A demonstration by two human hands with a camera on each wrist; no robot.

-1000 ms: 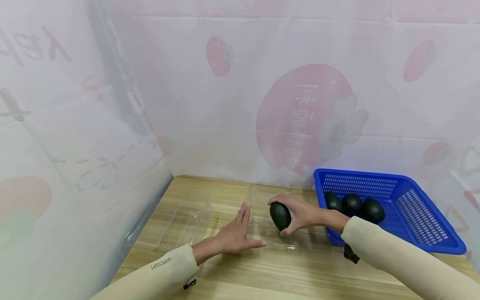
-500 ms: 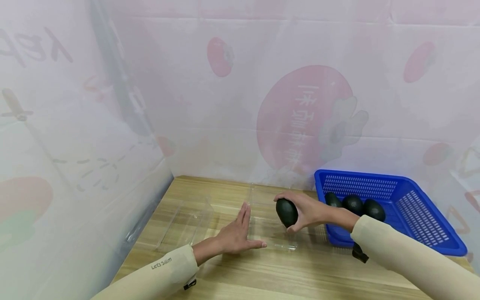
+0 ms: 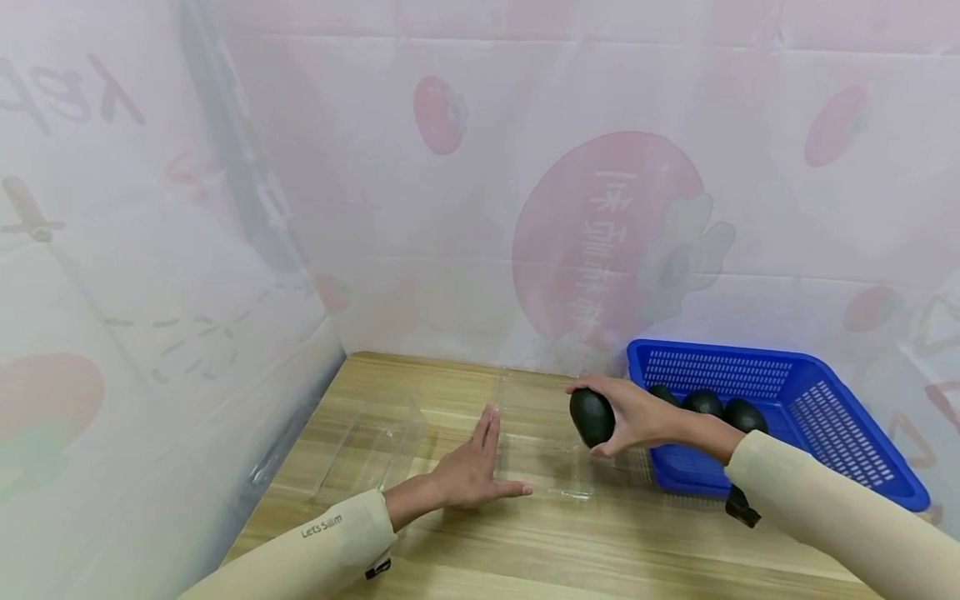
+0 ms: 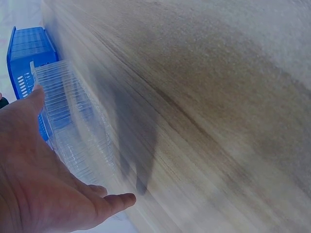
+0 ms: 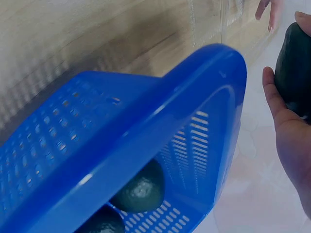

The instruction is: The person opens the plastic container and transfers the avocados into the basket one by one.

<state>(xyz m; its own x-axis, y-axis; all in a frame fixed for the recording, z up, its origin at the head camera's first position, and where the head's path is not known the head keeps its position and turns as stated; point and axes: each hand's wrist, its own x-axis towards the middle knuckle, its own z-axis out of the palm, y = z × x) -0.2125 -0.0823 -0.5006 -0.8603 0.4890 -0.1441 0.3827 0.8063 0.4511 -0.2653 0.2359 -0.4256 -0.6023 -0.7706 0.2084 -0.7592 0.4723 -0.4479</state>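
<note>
My right hand [image 3: 637,412] grips a dark green avocado [image 3: 591,417] in the air above the right side of a clear plastic box [image 3: 573,494]. In the right wrist view, the fingers and thumb curl round this avocado [image 5: 294,68] at the right edge. My left hand [image 3: 468,471] is spread at the left side of the box, its thumb stretched out along the near side. The left wrist view shows its straight fingers beside the box [image 4: 73,111]; whether the palm touches the wall I cannot tell.
A blue perforated basket [image 3: 855,442] stands at the right of the wooden table [image 3: 585,550], with 3 avocados [image 3: 703,403] showing inside. Another clear plastic box [image 3: 375,442] lies at the left. A printed cloth wall [image 3: 450,250] rises behind the table.
My right hand has carried the avocado rightward from over the box's middle, towards the blue basket. My left hand has stayed in place.
</note>
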